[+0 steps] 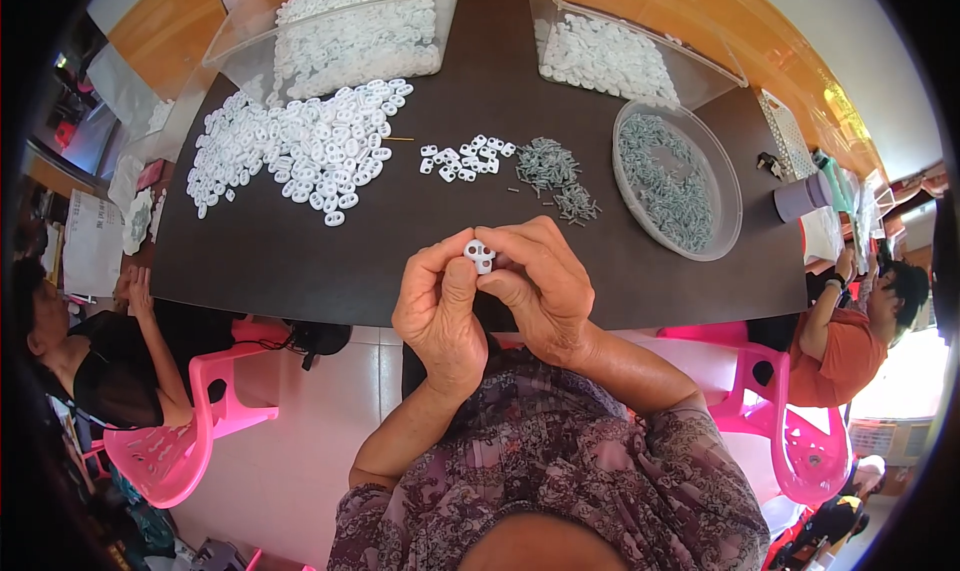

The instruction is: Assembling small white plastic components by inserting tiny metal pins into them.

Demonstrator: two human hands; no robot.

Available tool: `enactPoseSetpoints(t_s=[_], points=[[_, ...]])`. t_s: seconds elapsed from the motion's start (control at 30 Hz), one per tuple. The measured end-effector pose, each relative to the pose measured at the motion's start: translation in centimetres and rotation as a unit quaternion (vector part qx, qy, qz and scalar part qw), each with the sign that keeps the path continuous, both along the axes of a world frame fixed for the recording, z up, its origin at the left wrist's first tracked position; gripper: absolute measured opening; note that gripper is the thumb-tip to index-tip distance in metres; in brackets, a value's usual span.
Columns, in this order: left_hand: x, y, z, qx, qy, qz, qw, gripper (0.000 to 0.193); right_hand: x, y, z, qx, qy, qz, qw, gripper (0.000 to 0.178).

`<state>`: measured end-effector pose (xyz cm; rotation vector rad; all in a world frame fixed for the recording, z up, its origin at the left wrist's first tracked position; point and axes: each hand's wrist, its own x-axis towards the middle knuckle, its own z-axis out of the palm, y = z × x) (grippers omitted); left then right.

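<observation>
Just beyond the table's near edge, I hold a small white plastic piece with several round holes (479, 257) between both hands. The fingers of my left hand (443, 306) are closed on its left side, and my right hand (545, 283) pinches it from the right. Whether it is one part or two pressed together, I cannot tell. Beyond my hands lies a small cluster of squarish white pieces (466, 159). Right of that cluster are heaps of short grey screw-like pins (547, 166). A large pile of white oval two-hole pieces (335, 146) spreads at the left.
Clear plastic bins (255, 56) (705, 83) of white parts stand at the back. A round tub (733, 196) of grey pins and a lavender cup (803, 198) are at right. A thin yellow stick (401, 139) lies by the pile. People sit on pink chairs (205, 421) either side.
</observation>
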<state>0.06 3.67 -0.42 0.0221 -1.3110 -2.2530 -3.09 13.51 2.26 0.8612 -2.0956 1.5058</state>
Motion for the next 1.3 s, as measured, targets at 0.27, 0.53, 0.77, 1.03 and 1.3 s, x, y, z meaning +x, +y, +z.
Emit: enactPoseSetpoints(t_s=[0.27,0.53,0.77,1.03,1.3], points=[[-0.1,1.1,0.5,-0.008,0.002,-0.006,1.000,0.021,0.0,0.7,-0.4,-0.032,0.017,-0.033,0.999,0.034],[-0.3,1.5,0.4,-0.034,0.009,-0.007,0.999,0.022,-0.1,1.3,-0.6,-0.042,0.018,-0.035,0.998,0.033],[-0.4,1.4,0.5,-0.088,0.008,-0.004,0.996,0.024,-0.1,1.2,-0.9,-0.037,0.033,-0.045,0.998,0.032],[-0.2,2.1,0.3,-0.065,0.015,0.010,0.998,0.023,-0.4,1.0,-1.7,-0.048,0.075,-0.054,0.995,0.030],[0.0,2.0,0.0,-0.065,0.019,0.009,0.998,0.022,-0.2,0.8,-2.0,-0.056,0.084,-0.047,0.994,0.027]])
